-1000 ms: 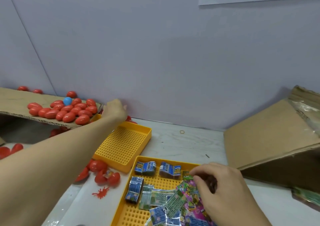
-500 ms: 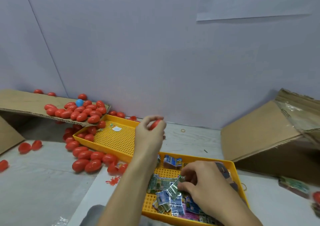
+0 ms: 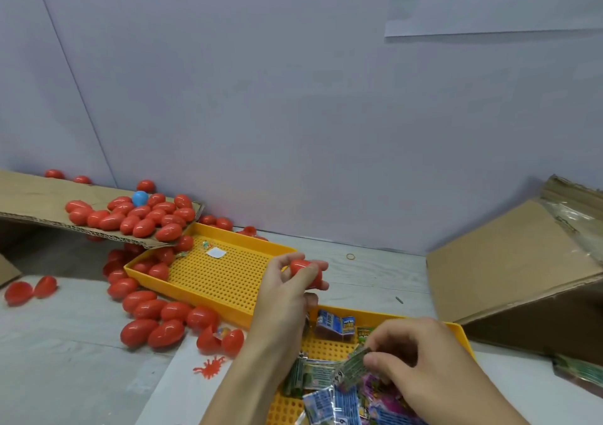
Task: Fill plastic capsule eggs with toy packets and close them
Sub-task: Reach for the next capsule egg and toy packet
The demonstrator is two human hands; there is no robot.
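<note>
My left hand [image 3: 287, 289] grips a red capsule egg [image 3: 305, 271] above the gap between two yellow trays. My right hand [image 3: 421, 362] pinches a green toy packet [image 3: 354, 364] over the near yellow tray [image 3: 463, 336], which holds several blue, green and pink packets [image 3: 336, 322]. Many red eggs [image 3: 156, 313] lie on the table left of the far yellow tray [image 3: 228, 277]. More red eggs and one blue egg [image 3: 140, 197] sit on a cardboard flap [image 3: 29, 196] at the left.
A tilted cardboard box [image 3: 509, 258] stands at the right. A red toy bug [image 3: 210, 366] lies on the table near an opened egg [image 3: 220, 339]. A rubber band [image 3: 350, 256] and a small white slip [image 3: 216, 252] lie farther back. The grey wall is close behind.
My left hand came back from the egg pile by the wall with a red egg and now holds it nearer the near tray. My right hand lifted a green packet from the pile.
</note>
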